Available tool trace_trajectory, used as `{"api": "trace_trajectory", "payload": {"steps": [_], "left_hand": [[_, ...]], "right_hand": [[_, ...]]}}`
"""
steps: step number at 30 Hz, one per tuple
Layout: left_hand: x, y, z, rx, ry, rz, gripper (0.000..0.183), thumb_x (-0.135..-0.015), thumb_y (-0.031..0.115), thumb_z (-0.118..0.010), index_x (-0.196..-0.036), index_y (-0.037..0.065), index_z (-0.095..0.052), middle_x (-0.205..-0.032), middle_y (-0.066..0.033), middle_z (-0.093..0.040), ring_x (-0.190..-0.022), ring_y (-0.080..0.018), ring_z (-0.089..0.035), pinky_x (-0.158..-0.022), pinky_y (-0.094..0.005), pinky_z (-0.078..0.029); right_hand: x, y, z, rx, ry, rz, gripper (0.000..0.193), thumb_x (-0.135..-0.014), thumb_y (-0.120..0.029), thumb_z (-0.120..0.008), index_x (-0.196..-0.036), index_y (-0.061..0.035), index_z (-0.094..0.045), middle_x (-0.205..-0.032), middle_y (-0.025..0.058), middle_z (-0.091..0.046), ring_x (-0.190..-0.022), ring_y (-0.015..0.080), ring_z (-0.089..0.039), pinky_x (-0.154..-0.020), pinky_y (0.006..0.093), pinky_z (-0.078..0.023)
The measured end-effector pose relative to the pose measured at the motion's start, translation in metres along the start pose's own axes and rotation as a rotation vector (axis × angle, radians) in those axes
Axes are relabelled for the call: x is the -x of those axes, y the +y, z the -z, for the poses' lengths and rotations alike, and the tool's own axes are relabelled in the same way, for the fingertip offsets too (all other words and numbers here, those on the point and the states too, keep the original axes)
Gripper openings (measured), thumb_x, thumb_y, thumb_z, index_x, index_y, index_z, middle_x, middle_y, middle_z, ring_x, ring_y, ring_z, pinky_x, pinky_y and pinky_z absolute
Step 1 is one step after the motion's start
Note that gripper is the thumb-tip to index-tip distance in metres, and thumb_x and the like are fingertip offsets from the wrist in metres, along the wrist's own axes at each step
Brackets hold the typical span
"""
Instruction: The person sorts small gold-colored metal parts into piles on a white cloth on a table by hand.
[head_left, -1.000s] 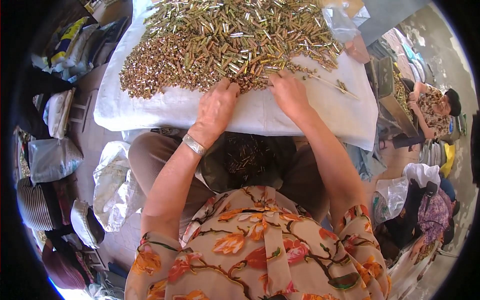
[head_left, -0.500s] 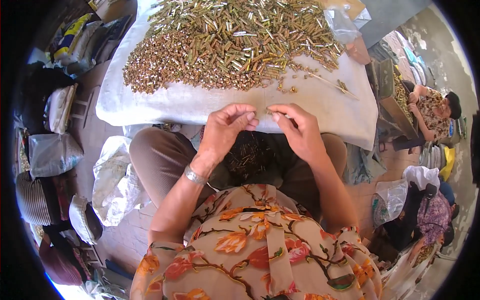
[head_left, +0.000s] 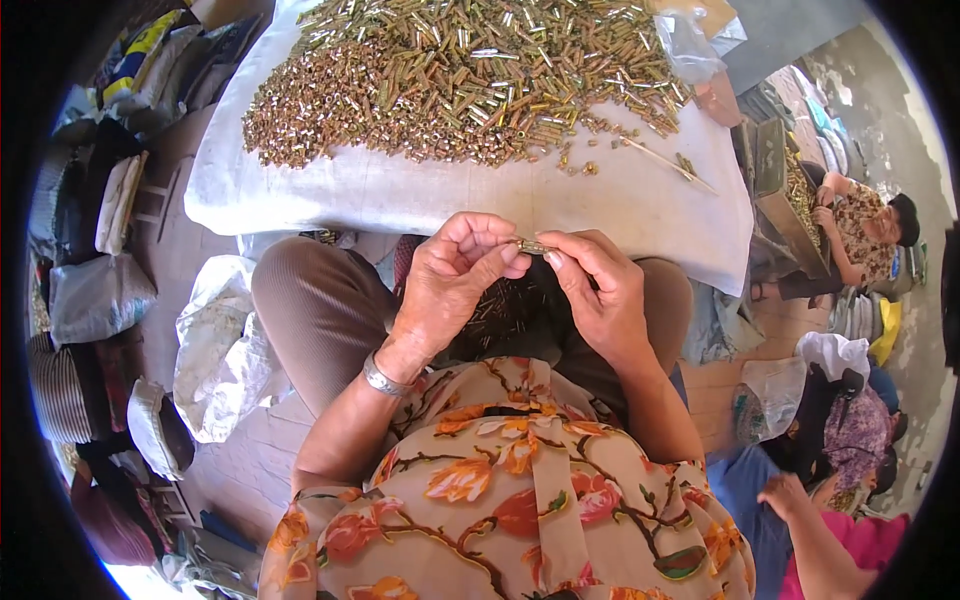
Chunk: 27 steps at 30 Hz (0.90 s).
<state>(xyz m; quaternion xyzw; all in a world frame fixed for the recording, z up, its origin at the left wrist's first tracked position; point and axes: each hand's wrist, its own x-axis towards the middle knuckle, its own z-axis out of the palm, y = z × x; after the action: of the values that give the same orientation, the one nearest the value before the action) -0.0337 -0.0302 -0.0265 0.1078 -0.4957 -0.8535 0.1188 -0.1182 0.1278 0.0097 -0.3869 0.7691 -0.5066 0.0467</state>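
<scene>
In front of my lap, my left hand (head_left: 462,268) and my right hand (head_left: 607,285) meet at the fingertips, both closed in a pinch. Between the right thumb and forefinger lies a short brass-coloured metal sleeve (head_left: 538,248), held level. Its left end touches my left fingertips, which pinch a small end piece too tiny to make out. Beyond my hands, a big pile of loose metal sleeves (head_left: 500,75) covers the white cloth-covered surface (head_left: 400,200). Smaller nut-like pieces (head_left: 300,125) are heaped at its near left.
A thin stick (head_left: 655,160) lies right of the pile, near a clear plastic bag (head_left: 688,45). White sacks (head_left: 225,345) stand at the left. At the right, a co-worker (head_left: 865,235) sits by a wooden box (head_left: 785,210) of pieces. Another person's arm (head_left: 815,530) is close at lower right.
My hands have come together, and the sleeve now bridges my fingertips. A person in blue and pink has appeared at the lower right. The whole view has shifted slightly.
</scene>
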Motion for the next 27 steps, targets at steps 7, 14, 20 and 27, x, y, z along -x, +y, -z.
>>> {"api": "trace_trajectory", "payload": {"steps": [7, 14, 20, 27], "left_hand": [[0.002, 0.007, 0.001, -0.109, -0.024, -0.017, 0.017, -0.090, 0.001, -0.059, -0.107, 0.000, -0.055, -0.095, -0.0056, -0.064, -0.085, -0.0124, -0.064, -0.079, -0.0252, -0.054], [0.002, 0.010, -0.001, -0.095, -0.045, 0.015, 0.017, -0.090, 0.002, -0.059, -0.106, 0.000, -0.055, -0.094, -0.0041, -0.063, -0.085, -0.0113, -0.064, -0.079, -0.0242, -0.053], [0.000, 0.012, 0.003, -0.237, -0.109, -0.065, 0.015, -0.091, 0.000, -0.058, -0.106, 0.000, -0.056, -0.093, -0.0027, -0.063, -0.083, -0.0091, -0.062, -0.076, -0.0223, -0.053], [-0.016, 0.012, 0.014, 0.180, -0.389, 0.316, 0.028, -0.086, 0.010, -0.066, -0.111, 0.002, -0.056, -0.085, -0.0072, -0.064, -0.073, -0.0149, -0.066, -0.075, -0.0299, -0.055]], "right_hand": [[-0.001, 0.000, -0.001, 0.015, 0.012, 0.039, 0.020, -0.086, 0.002, -0.060, -0.105, -0.0037, -0.065, -0.091, 0.0115, -0.064, -0.074, 0.0183, -0.063, -0.065, 0.0268, -0.049], [0.002, 0.003, 0.000, 0.066, 0.040, 0.128, 0.025, -0.083, 0.004, -0.063, -0.106, -0.0050, -0.065, -0.093, 0.0112, -0.064, -0.079, 0.0206, -0.064, -0.069, 0.0279, -0.051], [-0.001, 0.005, 0.005, 0.036, 0.005, 0.156, 0.023, -0.084, 0.004, -0.061, -0.105, -0.0042, -0.066, -0.093, 0.0107, -0.063, -0.080, 0.0197, -0.063, -0.069, 0.0272, -0.050], [-0.001, 0.011, 0.014, -0.296, -0.167, 0.047, 0.018, -0.088, -0.002, -0.060, -0.105, -0.0017, -0.066, -0.086, 0.0054, -0.064, -0.070, 0.0112, -0.058, -0.060, 0.0222, -0.044]]}}
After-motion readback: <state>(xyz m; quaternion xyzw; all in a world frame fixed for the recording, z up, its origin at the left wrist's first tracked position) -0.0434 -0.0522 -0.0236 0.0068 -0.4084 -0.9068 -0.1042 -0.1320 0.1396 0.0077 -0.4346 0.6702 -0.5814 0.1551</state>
